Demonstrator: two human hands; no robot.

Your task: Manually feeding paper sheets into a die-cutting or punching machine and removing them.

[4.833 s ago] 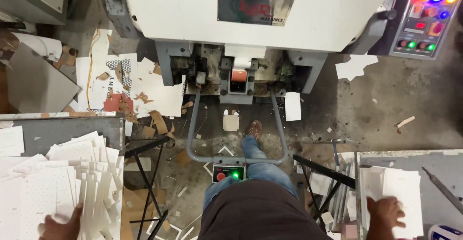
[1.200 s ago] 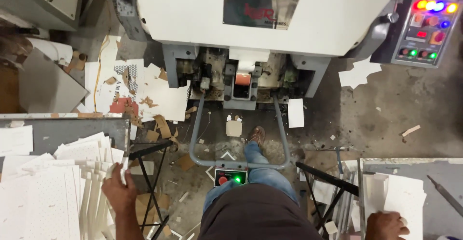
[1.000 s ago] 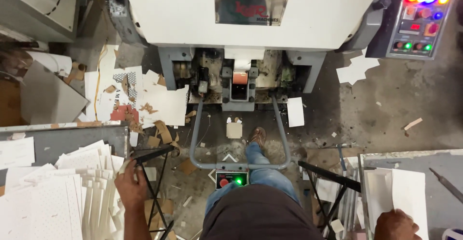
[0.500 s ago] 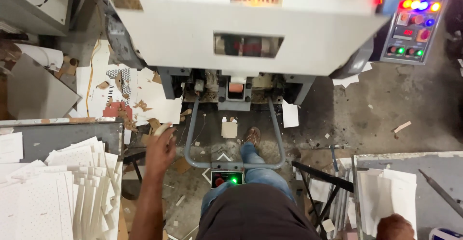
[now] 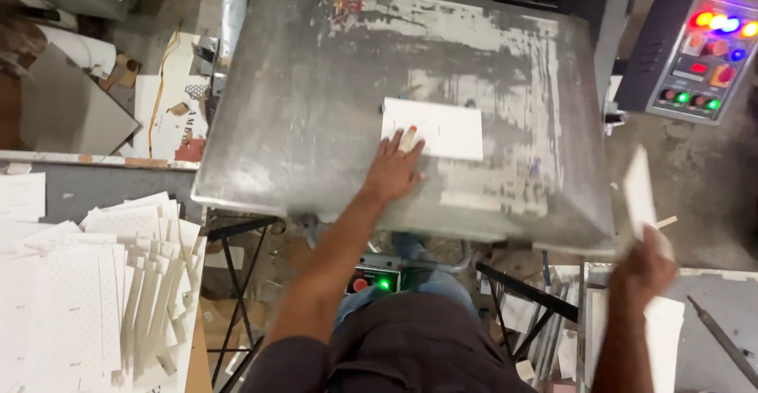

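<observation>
- The left hand (image 5: 392, 172) lies flat on the worn metal platen (image 5: 316, 101) of the press, with its fingers spread and extended.
- The fingertips of the left hand rest on the near left edge of a white rectangular card sheet (image 5: 438, 129). The sheet lies flat near the middle of the platen. The hand presses on it and does not pinch it.
- One finger of the left hand carries a pale wrap or tape at its tip.
- The right hand (image 5: 643, 263) is raised at the right edge of the platen. Its grip is closed on a second white card sheet (image 5: 638, 196), which stands nearly upright and is blurred by motion.
- A stack of white card blanks (image 5: 103, 282) lies fanned on the counter (image 5: 87, 180) at the left, well apart from both hands.
- A further stack of white sheets (image 5: 663, 338) lies on the right counter (image 5: 726, 298), just below the right hand.
- A control panel (image 5: 699, 54) with red, blue and green lamps stands at the upper right, beside the platen.
- A small box with a red button and a lit green lamp (image 5: 375, 278) sits below the near edge of the platen, above the person's lap.
- Card offcuts (image 5: 170, 109) lie scattered on the floor at the left of the machine.
</observation>
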